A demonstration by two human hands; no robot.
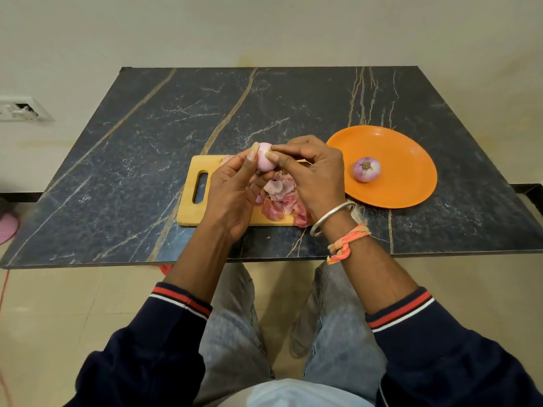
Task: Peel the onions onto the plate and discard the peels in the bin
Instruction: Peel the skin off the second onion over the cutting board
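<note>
My left hand (232, 189) grips a pale pink onion (264, 161) above the wooden cutting board (191, 212). At the onion's top, the thumb and fingers of my right hand (311, 171) pinch it. A heap of pink peels (279, 198) lies on the board under my hands. One peeled purple onion (366, 169) sits on the orange plate (411, 160) to the right of the board. Another pink bit (226, 160) shows at the board's far edge, mostly hidden behind my left hand. No bin is in view.
The board and plate rest on a dark marble table (147, 136) against a cream wall. A wall socket (20, 108) sits at the left. My legs in jeans (235, 318) are under the table's near edge. A pink object (7, 227) lies on the floor, far left.
</note>
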